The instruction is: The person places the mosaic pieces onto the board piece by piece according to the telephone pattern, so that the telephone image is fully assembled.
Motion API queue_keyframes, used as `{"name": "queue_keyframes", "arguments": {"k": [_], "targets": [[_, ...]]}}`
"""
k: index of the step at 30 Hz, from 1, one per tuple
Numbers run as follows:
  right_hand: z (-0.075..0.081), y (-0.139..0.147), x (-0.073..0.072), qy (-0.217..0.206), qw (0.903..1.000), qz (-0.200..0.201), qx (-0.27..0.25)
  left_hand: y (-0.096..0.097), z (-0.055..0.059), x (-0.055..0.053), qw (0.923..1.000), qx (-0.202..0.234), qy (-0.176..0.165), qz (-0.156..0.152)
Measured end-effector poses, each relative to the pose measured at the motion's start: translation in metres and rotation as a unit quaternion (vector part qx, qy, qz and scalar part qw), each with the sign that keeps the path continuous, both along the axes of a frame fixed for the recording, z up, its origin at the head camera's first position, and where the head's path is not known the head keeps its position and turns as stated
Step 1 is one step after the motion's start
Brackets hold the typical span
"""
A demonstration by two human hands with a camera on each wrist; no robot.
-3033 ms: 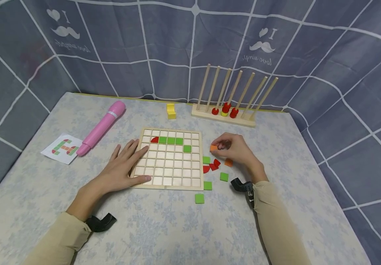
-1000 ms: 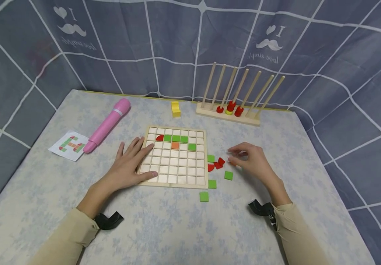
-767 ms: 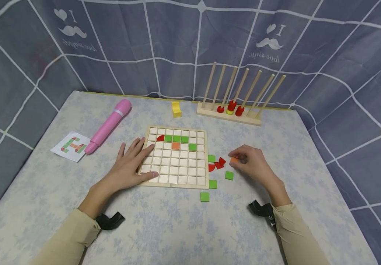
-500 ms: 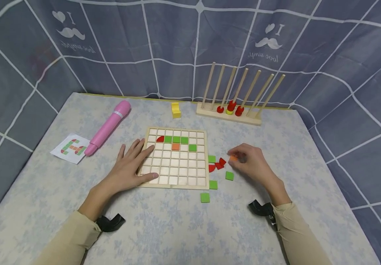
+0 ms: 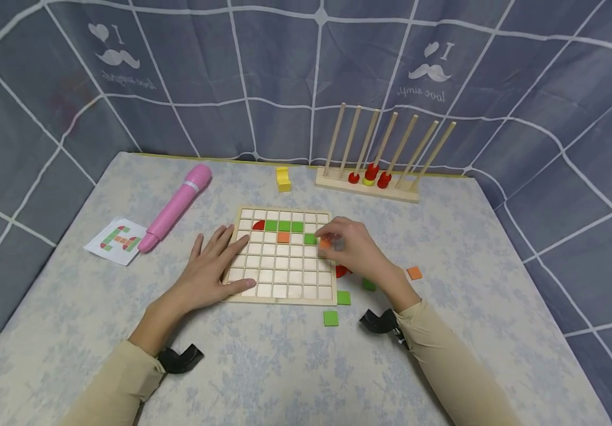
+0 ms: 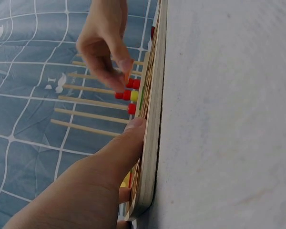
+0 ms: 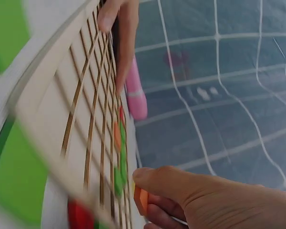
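My left hand [image 5: 207, 266] lies with spread fingers over the left edge of the wooden grid board [image 5: 274, 300]. Between thumb and fingers, my right hand [image 5: 356, 248] pinches an orange square tile [image 5: 325, 243] above the board's right edge. The right wrist view shows that orange tile [image 7: 141, 200] held on edge under the thumb. Set in the grid are a red quarter-circle tile [image 5: 258, 225], a row of green tiles [image 5: 284, 226], another orange tile [image 5: 283, 237] below that row and a single green tile [image 5: 310, 239] near the right fingertips.
Loose green tiles [image 5: 331, 318] and a red piece [image 5: 341, 271] lie right of the board, partly hidden by my right arm. An orange tile [image 5: 415, 273] lies farther right. Behind are a peg rack [image 5: 367, 186] and yellow block [image 5: 283, 179]; left, a pink baton-like object [image 5: 175, 207] and pattern card [image 5: 116, 241].
An orange tile has come to lie in the grid. My right hand has taken another and carried it left over the board's edge, uncovering one more on the table. The left hand stays put.
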State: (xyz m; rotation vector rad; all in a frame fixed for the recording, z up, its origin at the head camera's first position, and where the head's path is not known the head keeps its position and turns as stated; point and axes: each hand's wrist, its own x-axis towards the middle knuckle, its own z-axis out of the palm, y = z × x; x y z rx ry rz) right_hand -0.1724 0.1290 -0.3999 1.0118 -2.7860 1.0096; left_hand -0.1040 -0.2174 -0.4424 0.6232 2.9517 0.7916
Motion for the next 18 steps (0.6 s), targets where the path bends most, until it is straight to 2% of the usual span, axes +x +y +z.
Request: {"name": "queue_keyframes", "arguments": {"k": [9,18], "targets": [[-0.002,-0.056,-0.005,0.001,0.9989,0.042,0.022,-0.002,0.000,0.000,1.0000,-0.006,-0.002,0.003],[-0.011,-0.078,-0.008,-0.015,0.9974,0.063,0.031,-0.001,-0.001,0.001,1.0000,-0.008,-0.004,0.004]]}}
